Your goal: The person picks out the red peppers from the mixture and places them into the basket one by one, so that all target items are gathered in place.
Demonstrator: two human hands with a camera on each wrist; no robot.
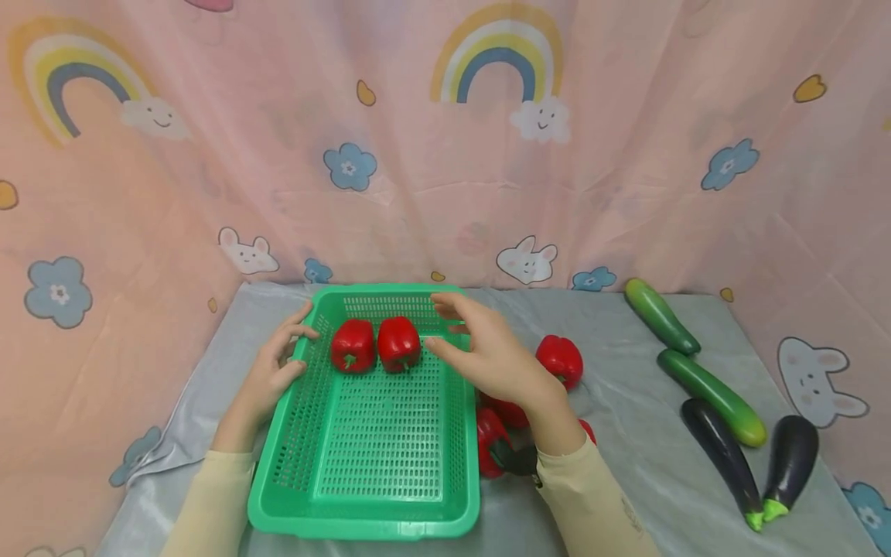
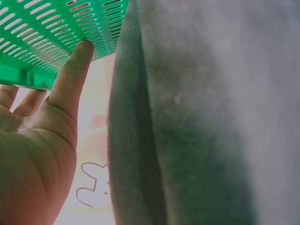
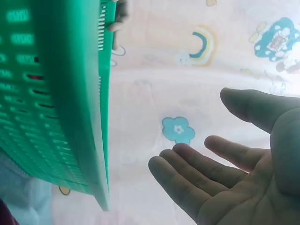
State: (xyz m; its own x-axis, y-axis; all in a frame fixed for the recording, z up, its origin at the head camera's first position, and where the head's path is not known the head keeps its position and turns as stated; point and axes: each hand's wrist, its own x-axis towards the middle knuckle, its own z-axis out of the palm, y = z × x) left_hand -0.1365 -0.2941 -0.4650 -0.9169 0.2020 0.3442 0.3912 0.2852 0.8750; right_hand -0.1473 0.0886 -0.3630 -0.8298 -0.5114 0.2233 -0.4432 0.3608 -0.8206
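Observation:
My left hand (image 1: 267,375) holds the left rim of a green plastic basket (image 1: 390,529), fingers over the edge. In the left wrist view the thumb (image 2: 72,77) lies against the slotted outer wall. Inside the basket, toward its far end, two red bell peppers, a left one (image 1: 353,346) and a right one (image 1: 399,344), sit side by side. Above the basket's right rim my right hand (image 1: 497,356) is spread with nothing in it. The right wrist view shows its fingers (image 3: 187,173) apart from the basket wall.
More red bell peppers lie right of the basket, one behind the right wrist (image 1: 560,361) and others partly under the forearm. Farther right are two green zucchini (image 1: 661,316) and two dark eggplants (image 1: 724,456) on the grey cloth (image 1: 626,433). A pink printed curtain (image 1: 418,216) stands behind.

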